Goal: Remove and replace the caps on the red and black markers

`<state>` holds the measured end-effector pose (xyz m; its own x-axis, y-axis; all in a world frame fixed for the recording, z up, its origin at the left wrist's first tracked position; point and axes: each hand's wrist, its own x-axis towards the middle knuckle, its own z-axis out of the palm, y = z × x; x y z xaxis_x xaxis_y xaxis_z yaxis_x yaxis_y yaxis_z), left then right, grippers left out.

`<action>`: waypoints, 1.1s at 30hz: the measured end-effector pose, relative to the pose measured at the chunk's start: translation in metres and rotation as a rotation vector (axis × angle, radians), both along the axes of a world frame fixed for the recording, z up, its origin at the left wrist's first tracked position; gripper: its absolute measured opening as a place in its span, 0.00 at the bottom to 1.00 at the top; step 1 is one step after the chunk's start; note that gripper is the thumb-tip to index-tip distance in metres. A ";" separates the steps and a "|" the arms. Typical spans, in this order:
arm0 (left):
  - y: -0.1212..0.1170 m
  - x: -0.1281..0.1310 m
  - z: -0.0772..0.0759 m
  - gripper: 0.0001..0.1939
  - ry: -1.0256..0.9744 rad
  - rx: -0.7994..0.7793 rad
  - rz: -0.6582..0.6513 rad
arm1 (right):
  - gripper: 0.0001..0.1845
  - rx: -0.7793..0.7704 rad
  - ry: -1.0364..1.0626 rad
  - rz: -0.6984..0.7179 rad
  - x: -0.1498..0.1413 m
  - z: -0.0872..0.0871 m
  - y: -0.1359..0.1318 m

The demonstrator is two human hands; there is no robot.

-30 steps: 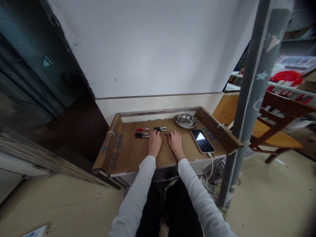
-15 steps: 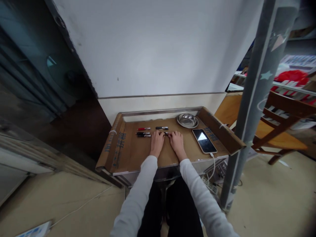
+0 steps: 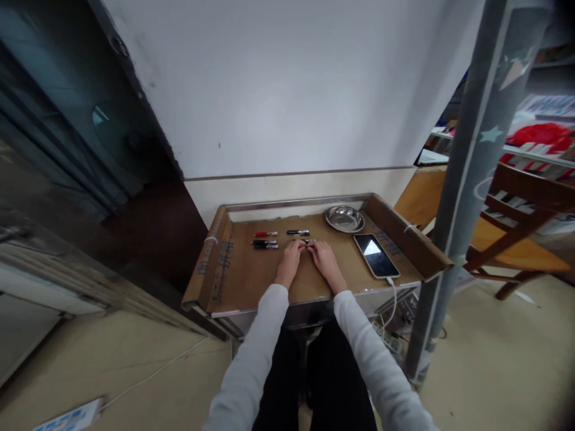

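Observation:
My left hand (image 3: 291,261) and my right hand (image 3: 324,258) meet over the middle of the cardboard-covered table. Their fingertips are pinched on a dark pen (image 3: 307,240), which shows only in part behind the fingers. Just beyond it lies a black pen (image 3: 298,232), level with a red pen (image 3: 266,234) to its left. Black pens (image 3: 265,244) lie close together below the red one, left of my left hand.
A shiny round metal dish (image 3: 345,219) stands at the back right. In front of it lies a phone (image 3: 376,256) with a white cable plugged in. Folded cardboard (image 3: 406,239) edges the table's sides. A grey pole (image 3: 467,179) rises at the right, near a wooden chair (image 3: 516,239).
My hands have drawn closer together at the fingertips over the pen. The whole view has shifted slightly; the other pens, dish and phone keep their places.

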<state>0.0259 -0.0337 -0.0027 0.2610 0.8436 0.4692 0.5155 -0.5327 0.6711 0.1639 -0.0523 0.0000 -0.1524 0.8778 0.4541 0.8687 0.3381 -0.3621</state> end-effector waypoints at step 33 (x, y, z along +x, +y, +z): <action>-0.027 -0.015 0.009 0.12 0.290 0.124 0.295 | 0.23 0.102 -0.075 0.003 -0.007 0.009 -0.013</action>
